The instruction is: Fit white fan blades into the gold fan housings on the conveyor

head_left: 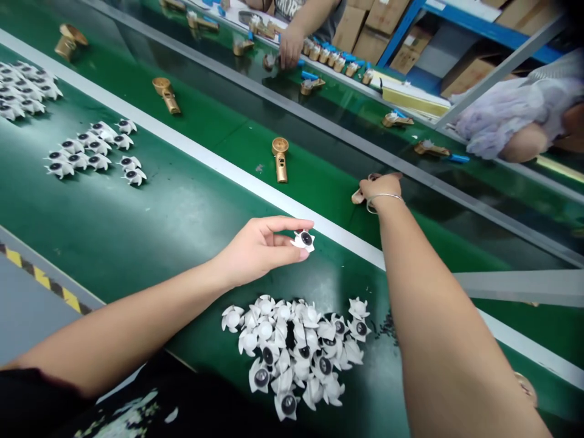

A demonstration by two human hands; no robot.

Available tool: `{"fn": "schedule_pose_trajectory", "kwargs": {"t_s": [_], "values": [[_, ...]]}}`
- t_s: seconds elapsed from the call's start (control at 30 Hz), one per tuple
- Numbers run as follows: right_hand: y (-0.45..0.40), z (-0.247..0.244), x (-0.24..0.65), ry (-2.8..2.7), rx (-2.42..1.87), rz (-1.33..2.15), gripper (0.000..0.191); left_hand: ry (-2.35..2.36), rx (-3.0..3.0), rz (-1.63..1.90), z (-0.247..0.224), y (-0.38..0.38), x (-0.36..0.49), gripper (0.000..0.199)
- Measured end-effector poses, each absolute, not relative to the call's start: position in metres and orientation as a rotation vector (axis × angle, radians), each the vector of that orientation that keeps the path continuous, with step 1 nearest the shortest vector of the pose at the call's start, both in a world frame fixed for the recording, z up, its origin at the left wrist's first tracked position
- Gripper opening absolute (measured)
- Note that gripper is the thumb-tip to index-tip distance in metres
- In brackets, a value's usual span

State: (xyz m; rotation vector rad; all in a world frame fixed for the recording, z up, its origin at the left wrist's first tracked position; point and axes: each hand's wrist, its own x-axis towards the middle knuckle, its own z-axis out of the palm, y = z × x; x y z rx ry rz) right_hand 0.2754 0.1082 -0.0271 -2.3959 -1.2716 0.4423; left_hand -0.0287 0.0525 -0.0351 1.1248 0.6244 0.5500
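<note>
Between the thumb and fingers of my left hand is a white fan blade with a dark round hub, held above the green table. My right hand reaches across the white strip to the green belt. Its fingers are closed around a gold handheld fan body, mostly hidden under the hand. Another gold fan body lies on the belt to the left, its round head pointing away from me. Right in front of me is a loose pile of white fan blades, some showing dark hubs.
More fan blades lie in groups on the left. Further gold bodies rest along the belt. A grey rail separates it from another lane, where a co-worker's hand touches parts. A grey bar juts in at right.
</note>
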Motion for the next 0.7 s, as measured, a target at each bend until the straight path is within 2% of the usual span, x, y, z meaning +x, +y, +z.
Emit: {"fn": "schedule_pose_trajectory", "kwargs": {"t_s": [0.1,0.2,0.3,0.37,0.57,0.7], "values": [[0.08,-0.023,0.264,-1.209,-2.424,0.712,0.024,0.632,1.239,0.627,-0.031,0.051,-0.028,0.039],[0.03,-0.015,0.229,-1.234,-2.275,0.973,0.015,0.681,1.448,0.752,-0.027,0.046,-0.026,0.036],[-0.021,-0.01,0.183,-1.267,-2.048,1.105,0.026,0.709,1.563,0.806,-0.026,0.041,-0.024,0.044],[-0.045,-0.009,0.157,-1.265,-1.872,1.095,0.03,0.712,1.55,0.803,-0.028,0.038,-0.023,0.047],[-0.064,-0.012,0.132,-1.323,-1.745,0.914,0.017,0.703,1.548,0.857,-0.029,0.036,-0.025,0.033],[-0.064,-0.01,0.129,-1.507,-1.822,0.662,0.032,0.719,1.558,0.908,-0.029,0.037,-0.025,0.03]]}}
